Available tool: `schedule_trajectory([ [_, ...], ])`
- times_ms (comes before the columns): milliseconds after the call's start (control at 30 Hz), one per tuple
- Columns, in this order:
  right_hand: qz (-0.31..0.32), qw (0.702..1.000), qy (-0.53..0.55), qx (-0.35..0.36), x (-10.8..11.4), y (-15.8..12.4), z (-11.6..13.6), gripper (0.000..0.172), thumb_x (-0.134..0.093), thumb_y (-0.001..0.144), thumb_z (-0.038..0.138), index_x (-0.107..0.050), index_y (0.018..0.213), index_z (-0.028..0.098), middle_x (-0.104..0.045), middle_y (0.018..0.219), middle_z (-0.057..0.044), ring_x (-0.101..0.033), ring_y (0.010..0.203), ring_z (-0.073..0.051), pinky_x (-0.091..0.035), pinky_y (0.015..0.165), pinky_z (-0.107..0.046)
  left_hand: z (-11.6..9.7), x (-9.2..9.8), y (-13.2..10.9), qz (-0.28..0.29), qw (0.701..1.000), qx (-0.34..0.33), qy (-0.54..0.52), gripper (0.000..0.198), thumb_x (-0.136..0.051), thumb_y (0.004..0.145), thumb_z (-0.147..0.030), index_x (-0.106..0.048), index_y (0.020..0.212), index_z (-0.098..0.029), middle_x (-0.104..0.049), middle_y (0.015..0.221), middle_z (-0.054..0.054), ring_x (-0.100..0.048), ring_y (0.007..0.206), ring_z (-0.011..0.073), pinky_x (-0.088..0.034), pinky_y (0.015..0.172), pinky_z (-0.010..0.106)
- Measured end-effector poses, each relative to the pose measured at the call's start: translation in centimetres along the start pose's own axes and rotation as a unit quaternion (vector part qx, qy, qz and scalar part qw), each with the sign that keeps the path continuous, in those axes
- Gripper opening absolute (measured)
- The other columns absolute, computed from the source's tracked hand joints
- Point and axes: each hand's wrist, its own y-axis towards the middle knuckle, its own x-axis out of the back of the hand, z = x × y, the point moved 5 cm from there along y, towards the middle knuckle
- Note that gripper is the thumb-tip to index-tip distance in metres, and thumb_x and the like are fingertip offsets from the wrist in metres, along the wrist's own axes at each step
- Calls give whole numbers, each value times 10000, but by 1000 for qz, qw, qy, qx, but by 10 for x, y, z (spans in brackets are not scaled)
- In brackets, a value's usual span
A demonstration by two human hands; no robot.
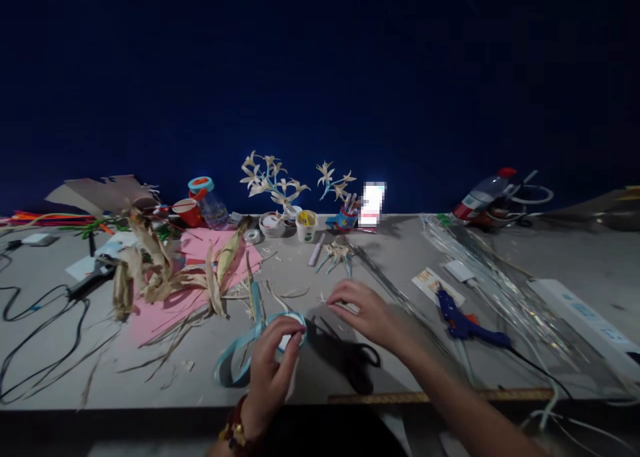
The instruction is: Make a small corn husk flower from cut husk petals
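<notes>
Pinching at the roll of light blue tape (301, 318), our left hand (275, 354) has its thumb and fingertips closed on the near side of it. A loop of tape (225, 360) trails to the roll's left. To the roll's right, our right hand (367, 310) hangs with thumb and forefinger nearly meeting; we cannot tell whether anything thin sits between them. Black scissors (371, 356) lie to the roll's right, partly in shadow. Left of the roll, we see dried husks (155, 284) spread over pink paper (160, 318). Beyond the roll rise 2 sprigs of pale flowers (260, 187), with a white cup (307, 228) near them. Well to the roll's right rests our blue glue gun (473, 328).
</notes>
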Motion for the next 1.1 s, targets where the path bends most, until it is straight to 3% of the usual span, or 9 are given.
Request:
schedule_trajectory([
  [200, 37, 992, -121, 13, -38, 81, -55, 69, -711, 881, 172, -773, 898, 196, -710, 948, -71, -612, 950, -222, -476, 874, -365, 10, 10, -8, -16, 1000, -3, -6, 145, -556, 950, -190, -700, 957, -211, -728, 854, 65, -708, 815, 215, -574, 729, 315],
  [333, 65, 984, -168, 4, -69, 111, -72, 90, -705, 883, 182, -793, 880, 201, -717, 954, -88, -611, 979, -247, -450, 891, -368, 21, 20, -10, -38, 998, 42, -26, 151, -561, 962, -229, -706, 929, -200, -720, 818, 65, -693, 783, 200, -544, 703, 279],
  [467, 76, 978, -192, -9, -79, 119, -84, 123, -670, 915, 202, -788, 884, 217, -727, 1008, -74, -595, 1054, -254, -448, 922, -364, 29, 33, -10, -79, 994, 72, -27, 170, -589, 954, -294, -726, 903, -206, -720, 788, 58, -683, 753, 197, -531, 694, 272],
  [567, 84, 975, -203, -22, -80, 120, -91, 112, -657, 941, 238, -760, 906, 211, -722, 1051, -51, -601, 1086, -243, -467, 957, -391, 31, 40, -7, -68, 995, 64, -29, 151, -597, 947, -275, -729, 914, -209, -729, 814, 60, -692, 774, 200, -539, 712, 271],
  [667, 90, 972, -216, -37, -81, 119, -97, 152, -631, 976, 295, -699, 1059, 187, -685, 1165, -64, -634, 1080, -233, -516, 950, -446, 33, 43, -5, -36, 997, 51, -41, 135, -592, 945, -224, -726, 943, -209, -720, 807, 51, -689, 759, 189, -538, 694, 258],
  [767, 86, 969, -224, -53, -80, 117, -101, 235, -611, 992, 327, -649, 1180, 191, -643, 1268, -87, -643, 1093, -235, -534, 952, -465, 38, 45, -6, -54, 994, 77, -59, 140, -587, 950, -222, -727, 945, -211, -712, 822, 50, -679, 775, 185, -531, 714, 261],
  [933, 77, 973, -211, -57, -80, 118, -98, 141, -657, 945, 288, -728, 1029, 199, -675, 1200, -73, -571, 1173, -259, -437, 1029, -436, 45, 45, -10, -51, 991, 103, -62, 146, -573, 960, -229, -716, 970, -202, -704, 880, 72, -668, 838, 203, -521, 746, 285],
  [1100, 80, 977, -190, -58, -79, 122, -85, 123, -645, 922, 199, -750, 982, 217, -703, 1100, -75, -558, 1109, -253, -414, 961, -363, 43, 53, -14, -39, 993, 109, -29, 148, -563, 964, -230, -708, 980, -203, -694, 873, 62, -664, 833, 199, -524, 748, 294],
])
